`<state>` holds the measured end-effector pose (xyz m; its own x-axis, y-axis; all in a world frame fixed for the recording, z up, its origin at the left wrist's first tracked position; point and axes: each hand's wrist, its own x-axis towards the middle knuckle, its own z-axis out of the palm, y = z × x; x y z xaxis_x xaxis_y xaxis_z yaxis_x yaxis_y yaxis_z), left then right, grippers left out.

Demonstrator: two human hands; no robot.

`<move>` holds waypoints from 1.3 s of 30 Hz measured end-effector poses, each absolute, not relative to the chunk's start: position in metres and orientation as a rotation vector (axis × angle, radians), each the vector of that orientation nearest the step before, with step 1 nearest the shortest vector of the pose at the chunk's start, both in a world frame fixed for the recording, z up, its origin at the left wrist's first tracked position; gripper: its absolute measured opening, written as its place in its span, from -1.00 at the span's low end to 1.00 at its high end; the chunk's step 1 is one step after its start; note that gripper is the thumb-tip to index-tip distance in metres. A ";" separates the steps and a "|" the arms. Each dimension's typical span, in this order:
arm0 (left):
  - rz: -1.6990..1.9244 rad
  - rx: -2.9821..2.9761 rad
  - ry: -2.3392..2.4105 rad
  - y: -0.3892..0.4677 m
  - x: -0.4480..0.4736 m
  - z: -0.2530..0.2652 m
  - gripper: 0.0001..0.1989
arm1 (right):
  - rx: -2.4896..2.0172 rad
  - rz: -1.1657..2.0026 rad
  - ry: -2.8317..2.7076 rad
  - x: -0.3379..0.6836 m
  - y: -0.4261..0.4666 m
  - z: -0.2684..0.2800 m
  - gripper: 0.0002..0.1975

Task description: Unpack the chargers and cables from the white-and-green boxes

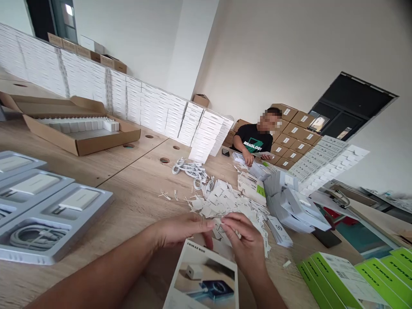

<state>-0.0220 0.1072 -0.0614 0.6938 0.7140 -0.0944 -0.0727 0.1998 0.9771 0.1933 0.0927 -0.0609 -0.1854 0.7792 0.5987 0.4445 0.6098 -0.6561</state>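
Note:
My left hand (189,229) and my right hand (246,238) meet above the table, fingertips close together. Between them is a small white paper slip (217,222), pinched by the right thumb and forefinger and at the left thumb tip; most of it is hidden by the fingers. Right below my hands stands a white product box (206,281) with a printed picture of a charger and a phone. Just beyond my fingers a heap of white paper pieces (230,198) spreads over the wooden table (138,189).
On the left lie grey trays (96,210) with chargers and cables, and an open cardboard carton (77,146). White cables (193,169) lie mid-table. Green-and-white boxes (334,274) stand front right. Stacked white boxes (174,113) line the back. A co-worker (255,137) sits across.

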 end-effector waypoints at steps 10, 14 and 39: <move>0.635 1.198 0.604 0.118 -0.024 -0.068 -0.69 | -1.077 0.738 -1.820 0.195 0.091 -0.057 -0.76; 0.619 1.492 0.650 0.117 -0.025 -0.069 -0.67 | -1.177 1.033 -1.608 0.196 0.094 -0.056 -0.70; 0.494 1.559 0.572 0.111 -0.029 -0.056 -0.59 | -0.994 0.693 -2.059 0.191 0.082 -0.044 -0.83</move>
<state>-0.0294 0.1108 -0.0556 0.7792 0.6262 -0.0281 0.0633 -0.0341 0.9974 0.1913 0.0817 -0.0441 -0.4306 0.8186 0.3801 0.4222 0.5549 -0.7168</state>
